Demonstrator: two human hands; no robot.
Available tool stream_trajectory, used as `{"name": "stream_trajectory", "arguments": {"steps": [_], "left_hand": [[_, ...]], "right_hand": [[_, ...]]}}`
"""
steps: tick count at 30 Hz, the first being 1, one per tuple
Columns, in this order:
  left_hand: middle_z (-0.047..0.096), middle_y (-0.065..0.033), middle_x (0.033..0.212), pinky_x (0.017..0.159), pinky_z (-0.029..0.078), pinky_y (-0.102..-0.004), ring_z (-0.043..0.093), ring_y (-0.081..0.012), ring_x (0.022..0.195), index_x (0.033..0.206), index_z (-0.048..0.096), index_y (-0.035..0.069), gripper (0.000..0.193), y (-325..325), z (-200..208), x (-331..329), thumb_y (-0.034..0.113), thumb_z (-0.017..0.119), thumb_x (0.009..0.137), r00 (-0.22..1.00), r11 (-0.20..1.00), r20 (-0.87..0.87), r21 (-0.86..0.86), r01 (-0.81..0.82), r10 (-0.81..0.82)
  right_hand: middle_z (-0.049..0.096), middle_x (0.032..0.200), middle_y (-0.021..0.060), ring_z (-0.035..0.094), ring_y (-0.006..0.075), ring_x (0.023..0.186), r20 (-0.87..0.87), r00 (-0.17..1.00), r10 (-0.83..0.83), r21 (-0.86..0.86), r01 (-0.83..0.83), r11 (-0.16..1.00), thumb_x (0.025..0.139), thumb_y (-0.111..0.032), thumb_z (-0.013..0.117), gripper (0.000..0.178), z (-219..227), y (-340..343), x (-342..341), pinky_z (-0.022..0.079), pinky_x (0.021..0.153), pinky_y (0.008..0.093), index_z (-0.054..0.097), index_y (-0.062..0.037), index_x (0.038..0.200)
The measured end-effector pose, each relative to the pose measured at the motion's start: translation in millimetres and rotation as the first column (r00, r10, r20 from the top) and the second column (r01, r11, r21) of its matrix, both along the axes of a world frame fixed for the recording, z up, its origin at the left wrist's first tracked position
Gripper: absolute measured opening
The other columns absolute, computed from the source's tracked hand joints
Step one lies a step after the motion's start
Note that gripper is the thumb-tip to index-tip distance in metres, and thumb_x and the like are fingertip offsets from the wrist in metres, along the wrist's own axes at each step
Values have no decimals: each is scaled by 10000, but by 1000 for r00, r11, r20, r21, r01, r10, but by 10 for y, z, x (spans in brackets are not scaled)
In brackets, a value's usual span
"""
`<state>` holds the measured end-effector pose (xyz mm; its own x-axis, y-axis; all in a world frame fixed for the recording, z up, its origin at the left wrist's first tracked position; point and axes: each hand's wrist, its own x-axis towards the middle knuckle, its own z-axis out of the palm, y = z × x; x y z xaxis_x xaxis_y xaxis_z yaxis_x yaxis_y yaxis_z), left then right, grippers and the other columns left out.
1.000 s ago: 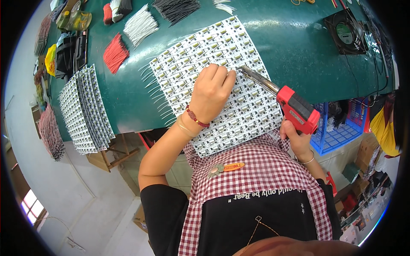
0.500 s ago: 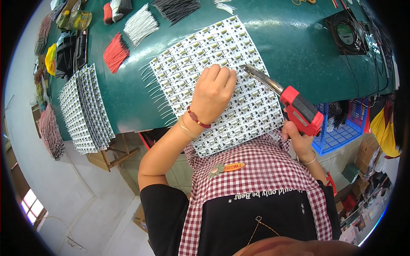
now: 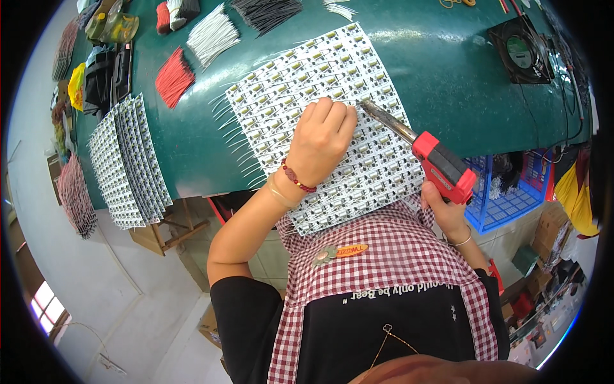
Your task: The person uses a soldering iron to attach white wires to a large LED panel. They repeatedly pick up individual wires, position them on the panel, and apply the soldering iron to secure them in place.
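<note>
Nearest the person, the right hand [image 3: 444, 208] is wrapped tight around the grip of a red soldering gun [image 3: 443, 168], just past the near right edge of the circuit board panel [image 3: 320, 121]. The gun's metal barrel slants up and left over the panel, and its tip meets the panel right beside the fingertips of the left hand [image 3: 322, 139].

The left hand lies knuckles up on the middle of the panel, fingers curled and pressed down near the gun's tip; whether it pinches anything under the fingers cannot be told. A red bead bracelet circles its wrist.

The panel is a large white sheet of many small boards in rows, lying on the green table [image 3: 448, 83], its near edge hanging over the table's edge toward the person. Thin wire leads stick out along the panel's left side.

Left of the panel a fanned stack of boards [image 3: 125, 166] lies at the table's edge. Beyond the panel's left corner are bundles of red wires [image 3: 173, 78], white wires [image 3: 211, 37] and black wires [image 3: 267, 11]. Far right of the panel stands a small black fan [image 3: 521, 51].
</note>
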<state>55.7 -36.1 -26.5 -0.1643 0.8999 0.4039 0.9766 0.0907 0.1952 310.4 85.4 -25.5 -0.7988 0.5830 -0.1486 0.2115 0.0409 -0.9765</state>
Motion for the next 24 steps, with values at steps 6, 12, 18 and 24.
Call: {"name": "stream_trajectory", "arguments": {"steps": [6, 12, 18, 24], "left_hand": [[506, -79, 806, 688, 436, -313, 499, -216, 773, 911, 626, -27, 224, 1, -12, 14, 36, 585, 699, 1000, 1000, 8, 6, -2, 2], [459, -58, 740, 656, 433, -328, 499, -212, 722, 935, 649, 12, 233, 11, -4, 10, 10, 625, 704, 1000, 1000, -6, 14, -25, 25], [474, -55, 760, 669, 432, -324, 504, -208, 739, 946, 654, 16, 229, 15, 21, -1, 19, 624, 719, 999, 1000, -28, -7, -20, 19], [490, -58, 774, 680, 439, -324, 510, -209, 752, 952, 653, 6, 232, 19, 6, 10, 16, 621, 723, 999, 1000, -32, -12, -19, 19]], "right_hand": [[611, 841, 13, 547, 70, 648, 50, 997, -54, -209, 63, 976, 892, -74, 686, 258, 18, -15, 112, 465, 576, 247, 619, -12, 1134], [549, 681, 35, 499, 97, 544, -19, 1000, -5, -103, 3, 995, 965, -111, 562, 346, 30, 21, 56, 403, 503, 252, 504, 45, 1268], [598, 771, -2, 532, 59, 602, 75, 993, -96, -218, 110, 970, 887, -77, 698, 189, 34, -1, 44, 438, 525, 232, 626, -21, 1052], [598, 753, -13, 531, 48, 605, 57, 997, -52, -123, 58, 991, 872, -84, 719, 208, 28, 19, -8, 426, 527, 223, 630, -31, 1053]]}}
